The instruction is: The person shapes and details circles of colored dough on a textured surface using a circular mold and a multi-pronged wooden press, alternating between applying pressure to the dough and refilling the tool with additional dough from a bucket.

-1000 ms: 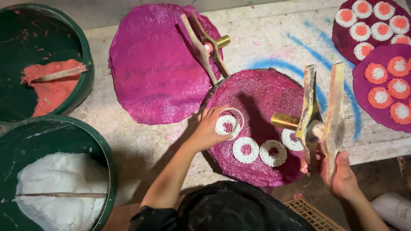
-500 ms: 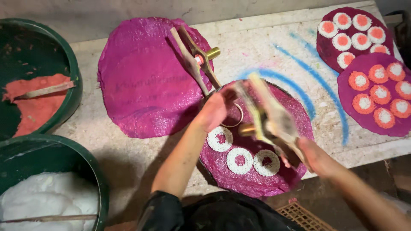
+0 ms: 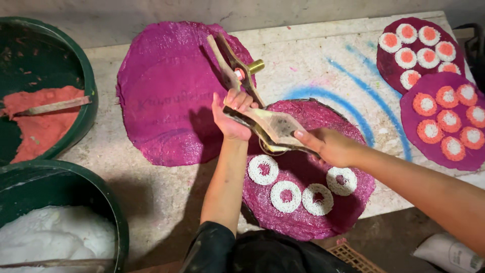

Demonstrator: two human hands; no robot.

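At mid-frame, the left hand [image 3: 231, 115] and right hand [image 3: 328, 145] are each closing a grip around the hinged mould [image 3: 270, 126], steadying it above the magenta mat [image 3: 348, 121] bearing four white rings [image 3: 263, 169].

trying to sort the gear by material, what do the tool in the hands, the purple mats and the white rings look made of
Tool: probably wood, pale flat matte arms; the second tool shows a brass-coloured metal tube.
Purple mats: seemingly woven plastic sacking, with fine weave and slight sheen.
White rings: seemingly pressed powder, grainy and matte like the white heap in the green tub.
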